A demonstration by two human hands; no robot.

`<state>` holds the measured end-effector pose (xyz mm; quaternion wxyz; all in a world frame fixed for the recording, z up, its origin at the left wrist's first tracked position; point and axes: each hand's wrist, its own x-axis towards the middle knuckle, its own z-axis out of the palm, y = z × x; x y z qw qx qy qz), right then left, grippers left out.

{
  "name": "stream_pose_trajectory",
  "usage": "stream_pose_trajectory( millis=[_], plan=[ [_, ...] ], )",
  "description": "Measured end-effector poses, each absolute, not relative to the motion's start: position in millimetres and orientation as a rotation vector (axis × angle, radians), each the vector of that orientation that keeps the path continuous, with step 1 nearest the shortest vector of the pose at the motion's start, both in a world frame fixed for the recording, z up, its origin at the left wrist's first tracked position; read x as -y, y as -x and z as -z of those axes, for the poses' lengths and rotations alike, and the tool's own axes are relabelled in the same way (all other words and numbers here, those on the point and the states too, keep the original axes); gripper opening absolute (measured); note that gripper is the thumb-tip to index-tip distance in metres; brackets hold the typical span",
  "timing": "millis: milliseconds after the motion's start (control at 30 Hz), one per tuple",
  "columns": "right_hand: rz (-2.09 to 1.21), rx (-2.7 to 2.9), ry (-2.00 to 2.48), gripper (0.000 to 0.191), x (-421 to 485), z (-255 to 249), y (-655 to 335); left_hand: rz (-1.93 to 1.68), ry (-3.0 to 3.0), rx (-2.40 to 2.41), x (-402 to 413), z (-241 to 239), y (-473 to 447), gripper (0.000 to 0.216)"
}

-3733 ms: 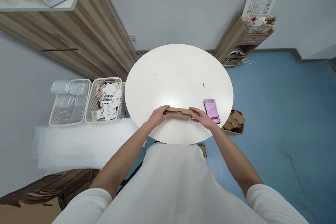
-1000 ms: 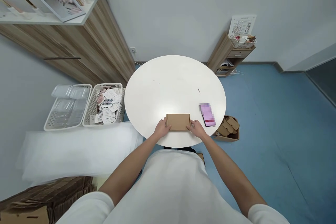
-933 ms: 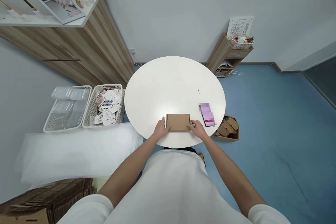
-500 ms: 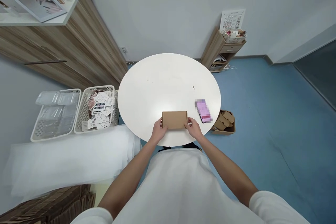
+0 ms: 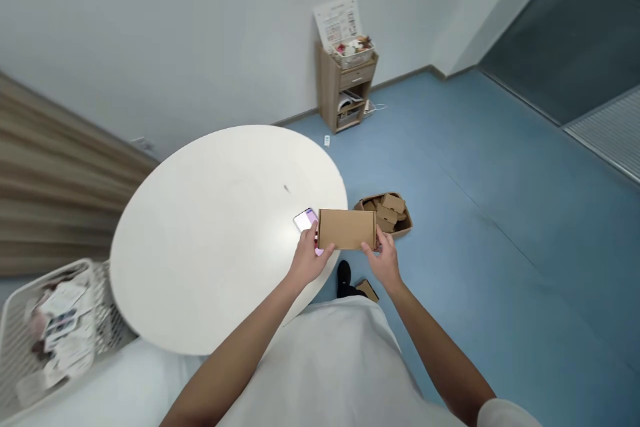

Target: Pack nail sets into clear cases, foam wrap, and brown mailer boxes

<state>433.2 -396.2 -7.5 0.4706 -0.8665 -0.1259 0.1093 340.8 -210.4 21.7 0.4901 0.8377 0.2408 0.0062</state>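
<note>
A flat brown cardboard box, closed, is held level between my two hands at the right edge of the round white table. My left hand grips its left end, thumb at the near edge and fingers along the side. Its right end is in my right hand, gripped the same way. Behind my left hand a phone lies on the table, partly covered by the hand and the box. Just beyond the box, a larger carton on the floor contains several small cardboard boxes.
A small wooden cabinet with a white basket on top stands by the wall. At the lower left is a white basket of printed cards. Another cardboard box lies on the floor near my shoe.
My view has swung right. Both hands have carried the cardboard box from above the table's near side to its right edge, past the phone and towards the floor carton.
</note>
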Motion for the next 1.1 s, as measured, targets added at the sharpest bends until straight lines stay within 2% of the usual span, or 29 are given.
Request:
stream_pose_trajectory(
  millis=[267,467,733,867,1100],
  plan=[
    [-0.087,-0.022,2.284,0.065,496.4,24.7,-529.2,0.164,-2.183,-0.231,295.8,-4.5,-513.6,0.065],
    [0.081,-0.048,2.352,0.063,522.9,32.7,-553.9,0.141,-2.176,-0.05,313.5,-5.7,-554.8,0.061],
    [-0.155,0.109,2.193,0.055,487.5,40.7,-509.4,0.248,-1.994,-0.294,258.1,-7.5,-454.8,0.063],
    [-0.245,0.294,2.063,0.051,438.4,31.2,-482.3,0.088,-1.972,-0.537,207.1,-22.9,-370.7,0.064],
    [-0.528,0.804,1.913,0.041,320.9,2.0,-410.6,-0.219,-1.98,-1.033,141.8,-15.0,-200.6,0.047]
  ],
)
